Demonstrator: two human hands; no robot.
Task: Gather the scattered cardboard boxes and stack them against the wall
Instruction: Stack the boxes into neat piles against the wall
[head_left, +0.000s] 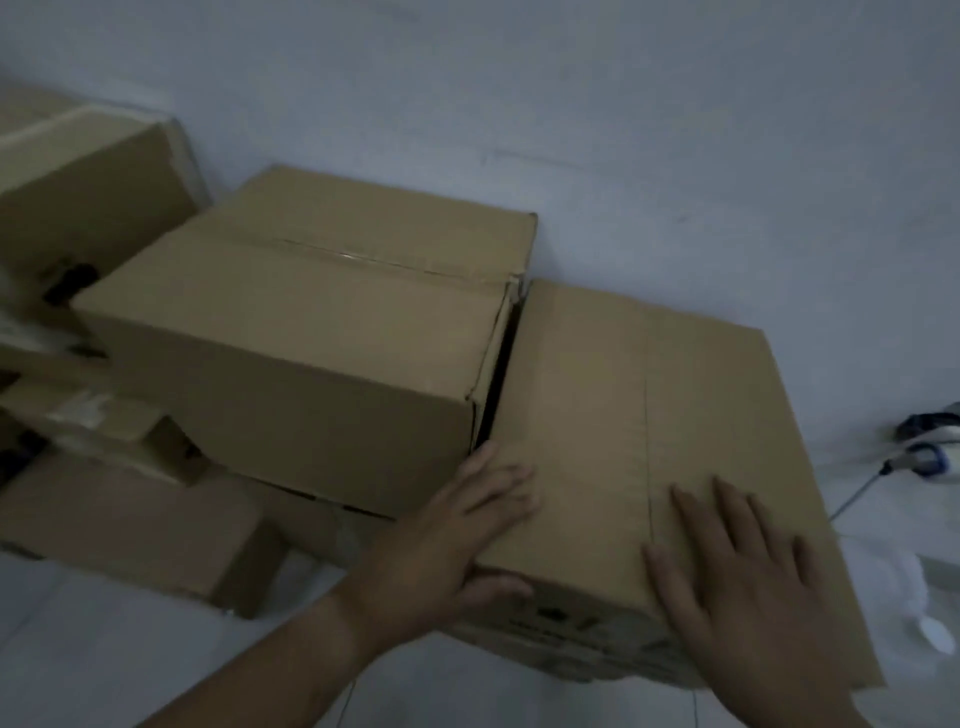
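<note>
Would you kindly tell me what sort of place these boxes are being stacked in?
Probably a storeroom corner: a taped cardboard box, a second box beside it and more boxes at left sit by a bare pale wall on a light floor.

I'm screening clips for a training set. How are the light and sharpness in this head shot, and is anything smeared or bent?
Head view: dim, flat, bluish light, no glare; the left hand and right hand on the right box are soft-edged; the blue-and-white object at the right edge is smeared; the far-left box bows with the wide lens.
</note>
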